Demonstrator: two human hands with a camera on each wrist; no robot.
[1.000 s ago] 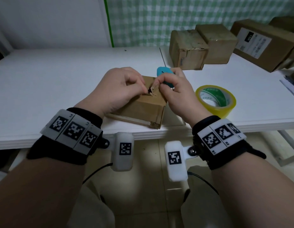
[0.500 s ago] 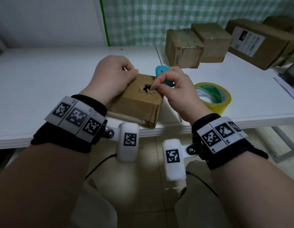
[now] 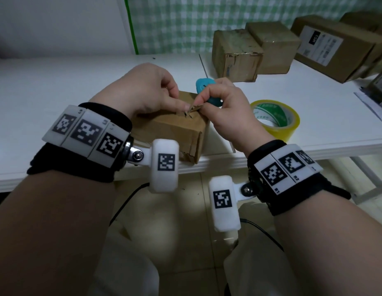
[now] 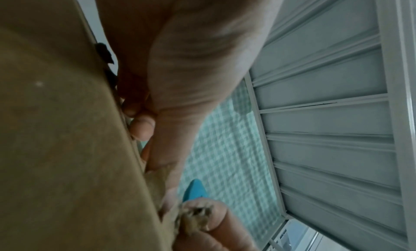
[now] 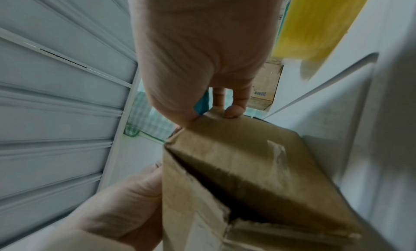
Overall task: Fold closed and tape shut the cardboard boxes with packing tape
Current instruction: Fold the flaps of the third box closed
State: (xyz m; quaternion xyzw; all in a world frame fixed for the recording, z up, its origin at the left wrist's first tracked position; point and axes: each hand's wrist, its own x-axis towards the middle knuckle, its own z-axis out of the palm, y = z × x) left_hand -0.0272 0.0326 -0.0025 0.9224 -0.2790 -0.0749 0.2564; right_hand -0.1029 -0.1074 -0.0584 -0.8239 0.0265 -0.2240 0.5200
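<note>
Cardboard box [image 3: 175, 133], small and worn, seated at the near edge of the white tabletop [image 3: 47, 99], one lower corner overhanging. Torn hole in top face, ragged flap [image 3: 194, 107] standing up from it. Left hand [image 3: 143, 88] on top of box, fingers [image 3: 177, 106] curled and pressing beside the tear. Right hand [image 3: 226, 110] right of the tear, thumb and forefinger pinching the ragged flap; teal cutter [image 3: 207, 90] tucked under remaining fingers of same hand. Yellow tape roll [image 3: 277, 120] lying right of box, untouched. Further sealed boxes [image 3: 237, 52] well behind it.

Handling, judged: light and probably empty; board soft, creased, already split along the lower seam, so liable to tear further if pulled by the flap. Best held by flat faces or intact edges, pressed down while taping.

Compared with half a second ago: left fingers moved from the far top edge to the tear itself; hole now largely covered, flap drawn nearer closed. Box position unchanged.
</note>
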